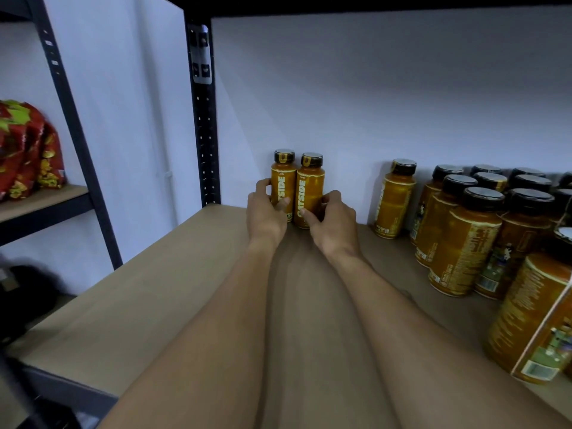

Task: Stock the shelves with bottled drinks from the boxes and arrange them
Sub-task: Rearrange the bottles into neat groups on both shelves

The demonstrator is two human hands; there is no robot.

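now my left hand [266, 209] curls around the left oatside bottle [283, 178] and my right hand [332, 219] curls around the right oatside bottle [310, 184]. both bottles stand upright, touching each other, near the back wall [340, 103] on the shelf board [154, 305]. i judge this is the placing step. next i should release both gently without tipping them. the other bottles [464, 236] stand well apart to the right.

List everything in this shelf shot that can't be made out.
Head view only.
1. Lower labels of the left bottle and right bottle: partly hidden by the left hand and right hand gripping them.
2. Stocked bottles at right: row cut off by the frame edge, count unknown.
3. Dark shape lower left: blurred, unidentifiable.
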